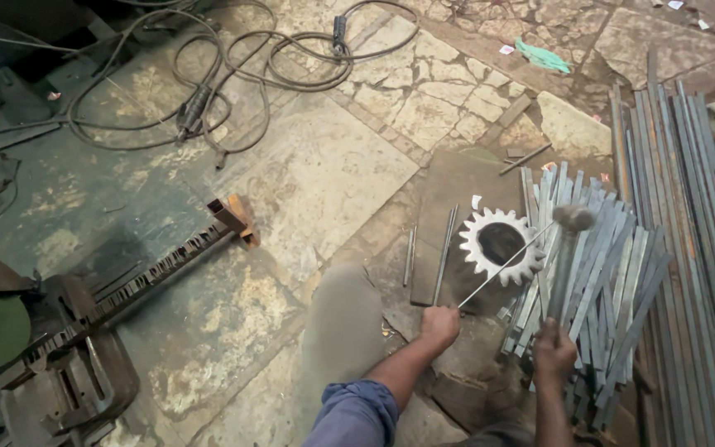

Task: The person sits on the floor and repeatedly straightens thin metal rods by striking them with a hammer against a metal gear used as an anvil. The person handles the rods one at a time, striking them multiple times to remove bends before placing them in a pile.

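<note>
Rod point(502, 267), thin, straight, grey, crosses pale toothed gear point(501, 245).

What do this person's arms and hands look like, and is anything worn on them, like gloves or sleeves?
Both hands are bare, with no gloves: the left hand and the right hand. The left arm wears a blue sleeve bunched up near the elbow, leaving the forearm uncovered. The right forearm is uncovered as far as the picture shows. No watch, rings or bands show.
</note>
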